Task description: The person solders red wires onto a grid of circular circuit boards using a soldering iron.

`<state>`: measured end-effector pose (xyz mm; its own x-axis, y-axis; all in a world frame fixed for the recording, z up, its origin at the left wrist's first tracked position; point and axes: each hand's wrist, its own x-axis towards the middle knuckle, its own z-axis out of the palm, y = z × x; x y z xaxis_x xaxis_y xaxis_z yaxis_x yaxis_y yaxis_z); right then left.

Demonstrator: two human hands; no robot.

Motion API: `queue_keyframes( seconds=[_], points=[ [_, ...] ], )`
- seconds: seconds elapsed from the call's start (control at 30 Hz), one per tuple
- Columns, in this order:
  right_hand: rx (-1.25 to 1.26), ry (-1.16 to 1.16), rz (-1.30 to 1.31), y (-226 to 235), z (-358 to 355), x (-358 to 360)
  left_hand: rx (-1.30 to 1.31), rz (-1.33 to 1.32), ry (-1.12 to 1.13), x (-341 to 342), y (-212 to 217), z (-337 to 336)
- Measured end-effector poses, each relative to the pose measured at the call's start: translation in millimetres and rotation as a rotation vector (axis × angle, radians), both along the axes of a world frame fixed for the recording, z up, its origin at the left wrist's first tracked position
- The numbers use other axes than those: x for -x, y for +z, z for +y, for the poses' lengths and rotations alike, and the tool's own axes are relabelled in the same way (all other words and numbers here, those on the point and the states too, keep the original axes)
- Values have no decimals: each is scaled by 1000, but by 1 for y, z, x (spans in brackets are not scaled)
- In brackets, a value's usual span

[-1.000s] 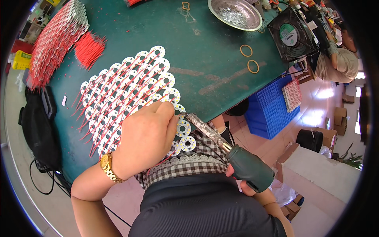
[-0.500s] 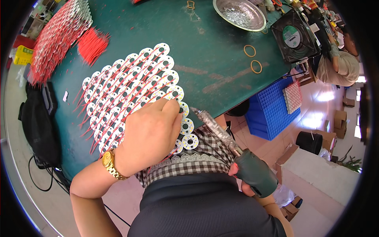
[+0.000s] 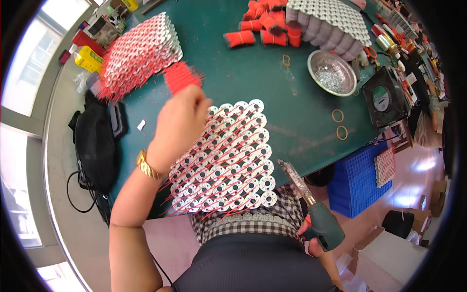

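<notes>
A grid of white ring-shaped parts with red wires point(image 3: 228, 160) lies on the green table point(image 3: 272, 82) near its front edge. My left hand point(image 3: 181, 117), with a gold watch at the wrist, is raised over the grid's far left corner, close to a loose bundle of red wires point(image 3: 181, 77). Its fingers are curled; I cannot see whether it holds anything. My right hand point(image 3: 311, 243) is low beside my body and grips the dark green handle of a soldering iron point(image 3: 311, 204), whose tip points up toward the table edge.
Stacks of finished white-and-red parts point(image 3: 138, 53) stand at the far left, more point(image 3: 331, 22) at the back with red wire bundles point(image 3: 265, 22). A metal bowl point(image 3: 332, 73), two rubber bands point(image 3: 339, 124), a black fan point(image 3: 386, 97), a black bag point(image 3: 95, 141) and a blue crate point(image 3: 360, 180) are around.
My left hand has lifted off the grid's near edge and moved up toward the loose red wires. The soldering iron has dropped slightly lower on the right.
</notes>
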<state>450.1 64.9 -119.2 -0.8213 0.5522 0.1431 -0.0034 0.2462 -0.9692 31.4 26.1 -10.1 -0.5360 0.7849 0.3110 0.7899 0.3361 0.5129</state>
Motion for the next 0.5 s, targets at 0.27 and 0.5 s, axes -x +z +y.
queue_keyframes(
  seconds=[0.27, 0.5],
  points=[
    [288, -150, -39, 0, -7, 12, 132, 375, 74, 61, -43, 9],
    [7, -239, 361, -11, -5, 41, 248, 507, 180, 81, -66, -3]
  ],
)
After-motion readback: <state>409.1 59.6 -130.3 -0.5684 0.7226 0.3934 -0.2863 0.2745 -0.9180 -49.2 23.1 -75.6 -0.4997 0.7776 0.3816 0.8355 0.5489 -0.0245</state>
